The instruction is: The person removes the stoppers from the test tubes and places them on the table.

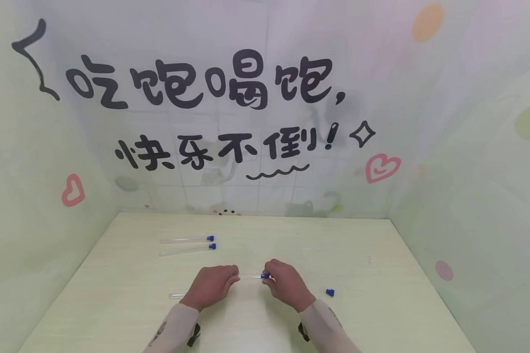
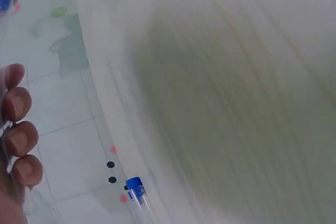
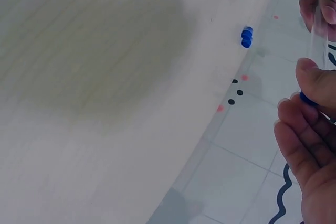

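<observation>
Over the middle of the table, my left hand [image 1: 211, 286] grips a clear plastic test tube [image 1: 250, 276] by its left part, with fingers curled round it in the left wrist view. The tube lies nearly level between the two hands. At its right end sits a blue cap [image 1: 265, 276], which my right hand [image 1: 289, 285] pinches between thumb and fingers. The right wrist view shows the same cap [image 3: 306, 99] mostly covered by the thumb and fingertips. How far the cap sits in the tube is hidden by the fingers.
Two test tubes with blue caps, a rear one [image 1: 183, 240] and a nearer one [image 1: 186, 251], lie at the back left. Another clear tube [image 1: 175, 295] is partly behind my left wrist. A loose blue cap [image 1: 330, 292] lies on the table [image 1: 380, 314] at right. Printed walls [image 1: 477, 196] enclose three sides.
</observation>
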A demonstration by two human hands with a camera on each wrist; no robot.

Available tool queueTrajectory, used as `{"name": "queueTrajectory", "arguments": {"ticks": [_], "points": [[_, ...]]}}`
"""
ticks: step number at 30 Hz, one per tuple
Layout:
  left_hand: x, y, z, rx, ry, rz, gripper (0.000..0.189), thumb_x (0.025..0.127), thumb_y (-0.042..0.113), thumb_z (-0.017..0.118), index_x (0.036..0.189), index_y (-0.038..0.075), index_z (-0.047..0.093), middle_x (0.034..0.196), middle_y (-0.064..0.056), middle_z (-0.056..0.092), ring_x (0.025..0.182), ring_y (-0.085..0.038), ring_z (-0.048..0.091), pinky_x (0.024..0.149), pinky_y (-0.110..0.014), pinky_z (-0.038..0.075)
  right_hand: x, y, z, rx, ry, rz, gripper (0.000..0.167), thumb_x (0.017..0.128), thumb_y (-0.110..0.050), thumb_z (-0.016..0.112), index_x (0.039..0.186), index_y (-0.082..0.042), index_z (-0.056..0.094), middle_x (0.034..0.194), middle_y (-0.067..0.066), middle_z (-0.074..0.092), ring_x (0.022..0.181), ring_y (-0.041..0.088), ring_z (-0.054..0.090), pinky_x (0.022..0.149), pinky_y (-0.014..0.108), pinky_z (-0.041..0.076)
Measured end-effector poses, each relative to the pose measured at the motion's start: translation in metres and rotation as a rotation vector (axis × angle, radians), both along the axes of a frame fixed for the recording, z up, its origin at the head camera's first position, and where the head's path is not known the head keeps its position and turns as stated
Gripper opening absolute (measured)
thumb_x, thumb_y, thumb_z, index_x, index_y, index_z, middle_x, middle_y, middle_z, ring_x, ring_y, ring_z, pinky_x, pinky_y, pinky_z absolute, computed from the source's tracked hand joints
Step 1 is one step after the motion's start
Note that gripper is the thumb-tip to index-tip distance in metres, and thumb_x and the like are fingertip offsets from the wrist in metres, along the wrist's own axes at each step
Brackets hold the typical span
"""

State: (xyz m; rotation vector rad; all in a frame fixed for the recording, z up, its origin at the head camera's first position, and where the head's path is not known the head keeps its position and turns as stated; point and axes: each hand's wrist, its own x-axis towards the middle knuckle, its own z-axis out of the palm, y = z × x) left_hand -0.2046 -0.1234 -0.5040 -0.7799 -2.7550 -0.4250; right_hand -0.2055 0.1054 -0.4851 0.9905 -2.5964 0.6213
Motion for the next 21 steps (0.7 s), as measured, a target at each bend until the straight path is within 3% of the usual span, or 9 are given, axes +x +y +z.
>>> {"name": "queueTrajectory", "arguments": {"ticks": [6, 11, 17, 21], "points": [[0.003, 0.005, -0.003, 0.009, 0.133, -0.036, 0.011, 0.087, 0.027, 0.066, 0.083, 0.020, 0.059, 0.069, 0.012, 0.051, 0.059, -0.002, 0.041, 0.050, -0.019, 0.035, -0.002, 0.006, 0.000, -0.032, -0.208, -0.013, 0.015, 0.079, -0.006, 0.075, 0.080, -0.009, 0.060, 0.076, -0.001, 0.061, 0.065, 0.003, 0.052, 0.060, 0.017, 0.045], [0.002, 0.006, -0.003, 0.034, 0.214, -0.045, 0.013, 0.082, 0.030, 0.070, 0.086, 0.018, 0.064, 0.075, 0.010, 0.060, 0.063, -0.006, 0.049, 0.052, -0.021, 0.040, -0.005, 0.010, -0.005, -0.091, -0.272, 0.005, 0.013, 0.080, -0.006, 0.074, 0.082, -0.008, 0.061, 0.078, 0.000, 0.063, 0.067, 0.003, 0.053, 0.061, 0.018, 0.046], [0.001, 0.007, -0.005, 0.092, 0.238, -0.041, 0.016, 0.076, 0.030, 0.077, 0.083, 0.018, 0.069, 0.075, 0.011, 0.063, 0.063, -0.004, 0.049, 0.054, -0.019, 0.041, -0.005, 0.013, -0.009, -0.143, -0.354, -0.010, 0.011, 0.080, -0.007, 0.074, 0.081, -0.009, 0.063, 0.076, -0.001, 0.064, 0.065, 0.000, 0.051, 0.061, 0.018, 0.046], [0.003, 0.006, -0.005, 0.158, 0.216, -0.027, 0.014, 0.074, 0.027, 0.079, 0.081, 0.018, 0.071, 0.073, 0.010, 0.065, 0.064, -0.004, 0.053, 0.056, -0.019, 0.044, -0.004, 0.012, -0.010, -0.161, -0.384, -0.015, 0.011, 0.081, -0.007, 0.073, 0.080, -0.010, 0.063, 0.076, -0.002, 0.064, 0.065, -0.001, 0.051, 0.061, 0.017, 0.045]]}}
